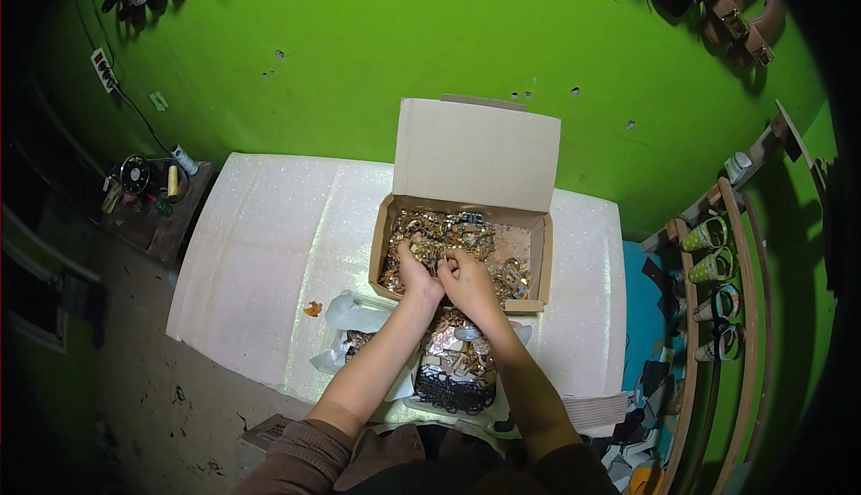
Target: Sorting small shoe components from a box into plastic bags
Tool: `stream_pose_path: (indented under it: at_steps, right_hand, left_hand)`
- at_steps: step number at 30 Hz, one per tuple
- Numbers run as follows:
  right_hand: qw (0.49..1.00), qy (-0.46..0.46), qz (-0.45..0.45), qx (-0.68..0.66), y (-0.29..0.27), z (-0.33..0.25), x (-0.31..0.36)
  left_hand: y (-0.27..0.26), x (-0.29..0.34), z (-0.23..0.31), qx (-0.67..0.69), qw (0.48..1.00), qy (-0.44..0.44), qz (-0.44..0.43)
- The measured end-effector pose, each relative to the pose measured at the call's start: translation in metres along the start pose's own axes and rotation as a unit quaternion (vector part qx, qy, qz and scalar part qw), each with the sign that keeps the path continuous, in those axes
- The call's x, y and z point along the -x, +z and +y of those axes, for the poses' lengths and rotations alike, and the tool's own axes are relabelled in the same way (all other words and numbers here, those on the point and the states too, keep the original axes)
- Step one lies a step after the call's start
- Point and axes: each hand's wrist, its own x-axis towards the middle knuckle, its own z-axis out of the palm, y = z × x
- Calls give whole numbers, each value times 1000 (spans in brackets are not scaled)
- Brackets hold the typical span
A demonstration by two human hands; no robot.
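A cardboard box stands with its lid raised toward the wall. Inside lies a heap of gold and silver metal fittings, many of them buckle-like. My left hand is over the left half of the heap, palm up and cupped around gold metal pieces that blend with the pile behind. Close beside it, my right hand has its fingers curled in a pinch; what they grip is too small to make out. Below my wrists, a second pile of shiny fittings sits partly in crumpled pale plastic.
A white glittery sheet covers the table. An orange scrap lies left of the plastic. Thread spools stand on a small side table. Sandals hang on a wooden rack at right, above fabric scraps.
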Motion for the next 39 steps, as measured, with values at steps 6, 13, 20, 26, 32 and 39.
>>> stream_pose_path:
  at_steps: [6,13,20,26,32,39]
  right_hand:
    - [1000,16,-22,5,-3,1,-3]
    - [996,-58,4,73,-8,-14,0]
    - [912,185,-141,-337,-20,-1,-9]
    - [786,280,-197,-515,-43,-9,-5]
    - [901,157,-155,-372,-34,-14,2]
    - [988,-49,-106,-104,-21,-39,18]
  left_hand:
    - [-5,-8,-4,-43,999,-15,4]
    - [-28,-25,1,-1,990,-125,-71]
    - [-36,-16,8,33,974,-166,-149]
    - [-48,-13,13,58,973,-153,-159]
    - [-58,-2,11,63,971,-162,-162]
    - [-47,16,9,76,982,-134,-105]
